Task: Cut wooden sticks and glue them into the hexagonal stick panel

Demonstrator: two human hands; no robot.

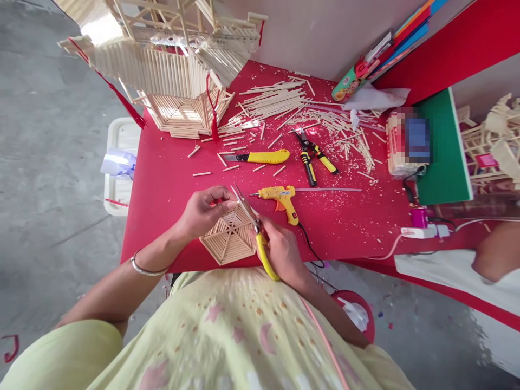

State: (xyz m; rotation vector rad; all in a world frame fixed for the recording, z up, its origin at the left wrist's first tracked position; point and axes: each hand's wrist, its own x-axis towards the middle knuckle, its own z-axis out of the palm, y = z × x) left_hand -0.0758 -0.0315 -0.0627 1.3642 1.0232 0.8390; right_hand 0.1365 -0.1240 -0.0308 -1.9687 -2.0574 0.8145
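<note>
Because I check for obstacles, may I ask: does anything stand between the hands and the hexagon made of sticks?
For the right hand, yes: the yellow-handled tool it holds, whose metal end crosses the upper right side of the hexagon in this view. For the left hand, at the upper left side, nothing visible stands between.

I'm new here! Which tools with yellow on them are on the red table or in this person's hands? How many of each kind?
Scissors, in the right hand: 1
Utility knife: 1
Black-and-yellow cutters: 1
Glue gun: 1
Total: 4
</note>
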